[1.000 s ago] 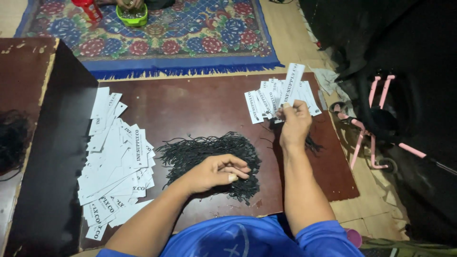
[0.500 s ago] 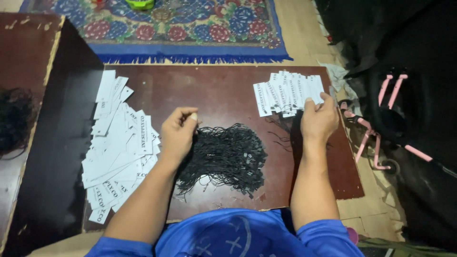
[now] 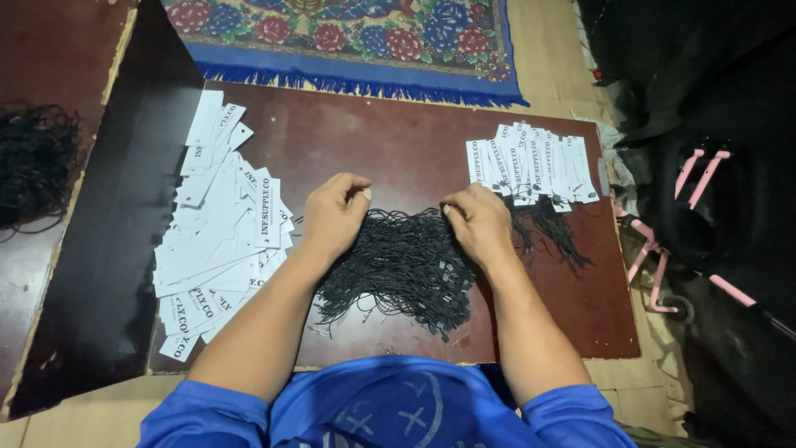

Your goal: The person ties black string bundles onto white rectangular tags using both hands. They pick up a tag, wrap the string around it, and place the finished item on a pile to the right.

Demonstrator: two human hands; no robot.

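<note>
Spanning most of the view, the dark brown board (image 3: 398,149) serves as the work surface; it lies on the floor just below a patterned rug (image 3: 348,37) with a blue fringe. A dark bag with pink straps (image 3: 705,224) rests off the board's right edge. A second brown surface to the left carries another tangle of black cord (image 3: 33,166).

On the board's left side lies a loose, fanned heap of white paper tags (image 3: 220,241). At the upper right sits a tidier row of strung tags (image 3: 531,162), their black loops trailing down toward the near edge.

At the centre, between both forearms, lies the pile of black string loops (image 3: 398,265), touching both hands.

The left hand (image 3: 336,211) rests on the pile's upper left edge, fingers curled, thumb and forefinger closed together as if pinching a strand; the strand itself is too fine to confirm. The right hand (image 3: 477,220) rests on the upper right edge, fingers bent down onto the strings, pressing or picking at them; whether it grips one cannot be told.

Judged step: separating a single loop from the tangle. The next move calls for a clean pull of one strand, with the remaining pile held down to prevent it from dragging along.
</note>
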